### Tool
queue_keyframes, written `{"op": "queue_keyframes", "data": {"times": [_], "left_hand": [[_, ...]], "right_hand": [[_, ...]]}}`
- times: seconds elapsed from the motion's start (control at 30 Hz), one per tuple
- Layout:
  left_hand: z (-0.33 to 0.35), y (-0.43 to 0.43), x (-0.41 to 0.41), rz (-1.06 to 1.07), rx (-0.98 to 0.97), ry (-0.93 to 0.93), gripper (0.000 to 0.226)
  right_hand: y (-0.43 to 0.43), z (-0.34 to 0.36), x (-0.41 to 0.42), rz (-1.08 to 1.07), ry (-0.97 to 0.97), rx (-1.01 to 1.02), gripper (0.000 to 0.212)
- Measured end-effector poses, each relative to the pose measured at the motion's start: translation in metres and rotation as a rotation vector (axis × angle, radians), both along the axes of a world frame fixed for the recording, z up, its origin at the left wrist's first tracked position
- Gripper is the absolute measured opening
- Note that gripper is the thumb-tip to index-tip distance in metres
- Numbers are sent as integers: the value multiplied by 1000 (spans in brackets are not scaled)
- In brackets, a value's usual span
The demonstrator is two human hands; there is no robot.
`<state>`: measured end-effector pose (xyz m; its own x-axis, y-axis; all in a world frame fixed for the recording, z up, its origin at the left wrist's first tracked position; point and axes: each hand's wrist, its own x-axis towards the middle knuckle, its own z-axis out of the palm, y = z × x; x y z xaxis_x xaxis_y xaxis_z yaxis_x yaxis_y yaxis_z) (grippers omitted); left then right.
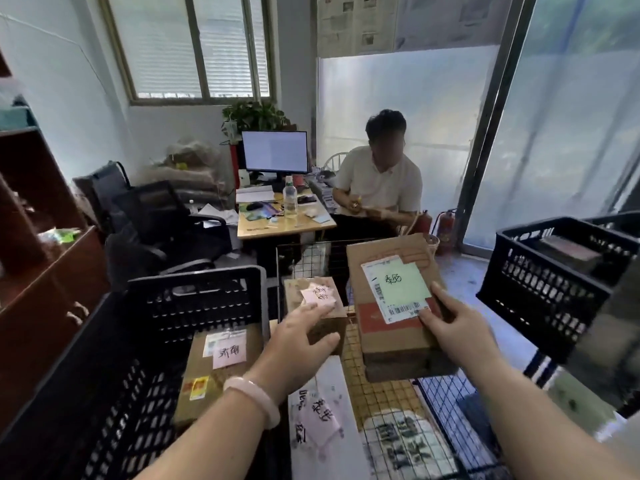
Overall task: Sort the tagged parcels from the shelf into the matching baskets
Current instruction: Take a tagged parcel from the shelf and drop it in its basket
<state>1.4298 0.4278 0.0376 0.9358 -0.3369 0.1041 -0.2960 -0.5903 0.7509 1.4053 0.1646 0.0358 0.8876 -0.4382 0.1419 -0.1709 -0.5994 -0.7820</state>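
Note:
My right hand point(457, 336) grips a tall cardboard parcel point(391, 327) with a pale green tag point(403, 284) over its shipping label, held above the wire basket point(346, 249). My left hand point(298, 344) grips a small brown parcel point(323, 327) with a pink tag point(317, 294), also over the wire basket. In the black crate point(145, 327) at left lies a flat cardboard parcel point(207, 375) with a pink tag point(229, 353). A white parcel point(322, 424) with a pink tag lies low in the wire basket.
Another black crate point(550, 285) holding a parcel stands at right. Dark wooden shelving point(38, 244) runs along the left. Ahead, a person point(381, 181) sits at a desk point(284, 225) with a monitor, and office chairs point(162, 223) stand beside it.

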Motion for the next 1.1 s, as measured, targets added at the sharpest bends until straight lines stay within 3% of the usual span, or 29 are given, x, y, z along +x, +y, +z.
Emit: {"op": "queue_keyframes", "data": {"times": [0.7, 0.93, 1.0, 1.1], "left_hand": [[-42, -20, 94, -60, 144, 107, 50], [-47, -32, 108, -106, 239, 126, 53], [-47, -34, 109, -112, 259, 120, 54], [-46, -38, 109, -125, 286, 119, 55]], "right_hand": [[-25, -117, 142, 133, 368, 141, 61], [-30, -145, 165, 96, 412, 147, 50], [-31, -147, 169, 116, 444, 71, 49], [-23, -149, 174, 229, 573, -199, 60]]}}
